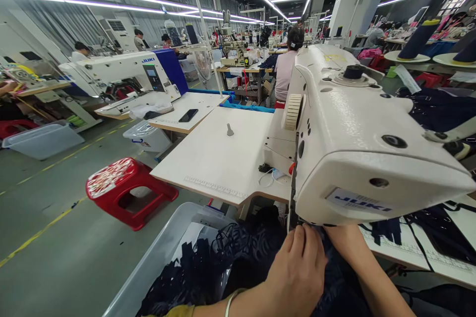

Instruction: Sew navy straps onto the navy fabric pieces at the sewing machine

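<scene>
A white JUKI sewing machine [372, 124] fills the right side, its head hanging over both hands. Just under its lower left edge is my left hand [301, 267], fingers bent and pressed together on dark navy fabric [334, 272]. The fabric's edge at the fingertips is hidden. My right hand [340, 235] reaches beneath the machine head from the right, its fingers out of sight behind the head and the left hand. Below my hands, a clear plastic bin [156, 262] holds a pile of navy straps and cloth [208, 262].
A white worktable [219, 158] with a small grey piece [229, 130] lies left of the machine. A red stool [130, 193] stands on the floor. Beyond are a phone [188, 115], another JUKI machine [122, 74] and a seated person [282, 74]. Dark straps [386, 230] lie at right.
</scene>
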Tool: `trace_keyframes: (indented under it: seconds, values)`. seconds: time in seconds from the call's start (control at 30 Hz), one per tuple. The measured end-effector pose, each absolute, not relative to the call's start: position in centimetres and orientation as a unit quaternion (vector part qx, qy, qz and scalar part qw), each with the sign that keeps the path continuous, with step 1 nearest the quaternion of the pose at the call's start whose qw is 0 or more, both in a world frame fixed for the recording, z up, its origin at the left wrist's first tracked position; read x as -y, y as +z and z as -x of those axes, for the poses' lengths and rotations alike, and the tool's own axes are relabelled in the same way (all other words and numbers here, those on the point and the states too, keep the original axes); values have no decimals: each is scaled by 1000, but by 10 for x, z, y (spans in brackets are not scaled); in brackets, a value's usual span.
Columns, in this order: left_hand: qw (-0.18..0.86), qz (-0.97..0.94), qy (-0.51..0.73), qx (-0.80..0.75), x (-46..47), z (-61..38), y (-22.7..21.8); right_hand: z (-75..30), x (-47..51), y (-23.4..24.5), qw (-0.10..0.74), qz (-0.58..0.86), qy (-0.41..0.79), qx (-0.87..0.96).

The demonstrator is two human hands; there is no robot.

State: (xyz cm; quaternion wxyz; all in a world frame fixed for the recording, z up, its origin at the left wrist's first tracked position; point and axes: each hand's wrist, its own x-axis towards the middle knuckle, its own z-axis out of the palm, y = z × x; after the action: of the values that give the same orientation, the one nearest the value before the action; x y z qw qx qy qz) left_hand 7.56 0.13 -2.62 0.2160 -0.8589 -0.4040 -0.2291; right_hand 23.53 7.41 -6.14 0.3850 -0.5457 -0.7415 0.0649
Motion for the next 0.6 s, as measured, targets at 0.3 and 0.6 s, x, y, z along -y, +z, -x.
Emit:
trace_keyframes:
  seconds: [0.3,0.6]
  values:
    - [199,861,-235,405,-3,-65,-25,-239,-77,-58,382,539,116,741]
    - [189,876,-236,375,-5,-63,-25,-229,-69,-44,424,553,201,689]
